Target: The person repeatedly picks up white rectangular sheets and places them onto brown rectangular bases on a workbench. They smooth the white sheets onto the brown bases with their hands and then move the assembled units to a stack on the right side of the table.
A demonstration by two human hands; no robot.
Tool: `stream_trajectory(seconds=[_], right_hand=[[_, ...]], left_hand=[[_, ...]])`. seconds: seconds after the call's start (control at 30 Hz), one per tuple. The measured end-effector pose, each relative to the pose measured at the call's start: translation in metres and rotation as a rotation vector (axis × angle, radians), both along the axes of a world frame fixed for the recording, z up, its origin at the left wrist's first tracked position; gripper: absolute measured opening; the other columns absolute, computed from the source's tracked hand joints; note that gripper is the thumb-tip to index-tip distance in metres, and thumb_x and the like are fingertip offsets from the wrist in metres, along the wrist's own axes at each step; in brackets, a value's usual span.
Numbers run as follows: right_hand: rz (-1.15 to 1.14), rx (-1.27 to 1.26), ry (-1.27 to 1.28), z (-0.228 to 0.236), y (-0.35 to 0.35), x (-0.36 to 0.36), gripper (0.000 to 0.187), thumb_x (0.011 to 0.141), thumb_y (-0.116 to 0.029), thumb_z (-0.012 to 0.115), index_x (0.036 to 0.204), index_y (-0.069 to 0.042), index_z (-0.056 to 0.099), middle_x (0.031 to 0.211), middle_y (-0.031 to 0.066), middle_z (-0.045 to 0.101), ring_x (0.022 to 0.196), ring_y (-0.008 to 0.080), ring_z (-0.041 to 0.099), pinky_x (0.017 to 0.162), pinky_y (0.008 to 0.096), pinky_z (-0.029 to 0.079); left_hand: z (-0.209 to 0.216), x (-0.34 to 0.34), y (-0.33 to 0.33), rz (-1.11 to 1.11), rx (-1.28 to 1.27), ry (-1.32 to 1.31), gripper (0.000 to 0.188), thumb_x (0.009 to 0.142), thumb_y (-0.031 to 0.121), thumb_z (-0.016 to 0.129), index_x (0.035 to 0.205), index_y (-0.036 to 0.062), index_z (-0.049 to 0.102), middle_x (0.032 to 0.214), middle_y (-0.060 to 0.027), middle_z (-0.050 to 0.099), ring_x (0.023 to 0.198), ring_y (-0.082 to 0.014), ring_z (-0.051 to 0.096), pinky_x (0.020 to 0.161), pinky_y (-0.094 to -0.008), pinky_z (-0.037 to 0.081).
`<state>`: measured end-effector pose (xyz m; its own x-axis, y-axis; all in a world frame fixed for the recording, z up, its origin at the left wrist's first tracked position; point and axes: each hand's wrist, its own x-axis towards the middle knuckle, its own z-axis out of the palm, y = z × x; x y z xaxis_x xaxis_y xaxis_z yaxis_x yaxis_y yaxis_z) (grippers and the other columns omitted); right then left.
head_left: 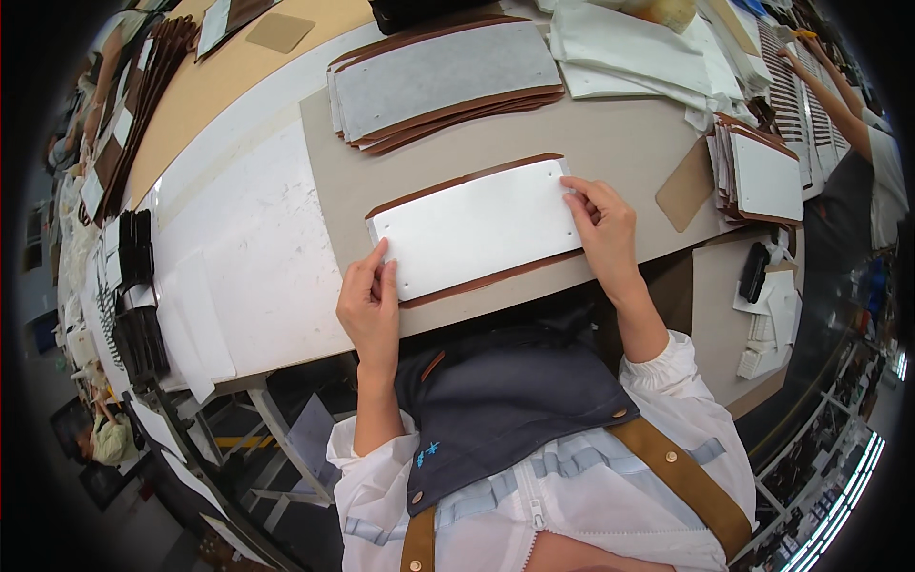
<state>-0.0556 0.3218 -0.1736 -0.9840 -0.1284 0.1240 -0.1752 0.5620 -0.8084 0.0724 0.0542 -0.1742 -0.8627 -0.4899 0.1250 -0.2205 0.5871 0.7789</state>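
Note:
A rectangular white panel (477,224) with small holes near its ends lies on the table before me. Brown leather-like strips (467,179) show along its far and near long edges. At its left end, my left hand (370,305) pinches the short edge between thumb and fingers. The opposite end is gripped in the same way by my right hand (607,224), thumb toward the panel's face. Just beyond it lies a stack of similar brown pieces (443,81), topped with a greyish-white sheet.
White sheets (629,48) are piled at the far right. A smaller stack of white and brown pieces (762,172) stands near a tan card (684,186). Dark brown bundles (143,334) sit at the left edge. Another person's arm (827,91) reaches in at far right.

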Motion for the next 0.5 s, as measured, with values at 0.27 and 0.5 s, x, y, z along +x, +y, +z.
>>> stream_trajectory(seconds=[0.27, 0.5], right_hand=[[-0.003, -0.015, -0.023, 0.0021, -0.0007, 0.0000, 0.020, 0.093, -0.001, 0.067, 0.112, -0.002, 0.073, 0.079, 0.0072, 0.059, 0.065, 0.0143, 0.053, 0.061, 0.0290, 0.046], [-0.002, -0.007, -0.011, 0.0006, 0.0000, -0.0003, 0.020, 0.092, -0.001, 0.068, 0.111, -0.001, 0.073, 0.078, 0.0070, 0.059, 0.064, 0.0143, 0.053, 0.061, 0.0294, 0.046]], left_hand=[[0.0001, -0.0011, 0.0002, -0.001, -0.024, 0.004, 0.028, 0.093, 0.004, 0.071, 0.121, 0.0063, 0.075, 0.078, -0.0009, 0.056, 0.062, -0.0078, 0.044, 0.059, -0.0236, 0.040], [-0.0001, -0.0008, -0.0005, -0.005, -0.044, 0.001, 0.027, 0.092, 0.004, 0.071, 0.119, 0.0059, 0.075, 0.077, -0.0019, 0.057, 0.060, -0.0087, 0.045, 0.058, -0.0246, 0.041]])
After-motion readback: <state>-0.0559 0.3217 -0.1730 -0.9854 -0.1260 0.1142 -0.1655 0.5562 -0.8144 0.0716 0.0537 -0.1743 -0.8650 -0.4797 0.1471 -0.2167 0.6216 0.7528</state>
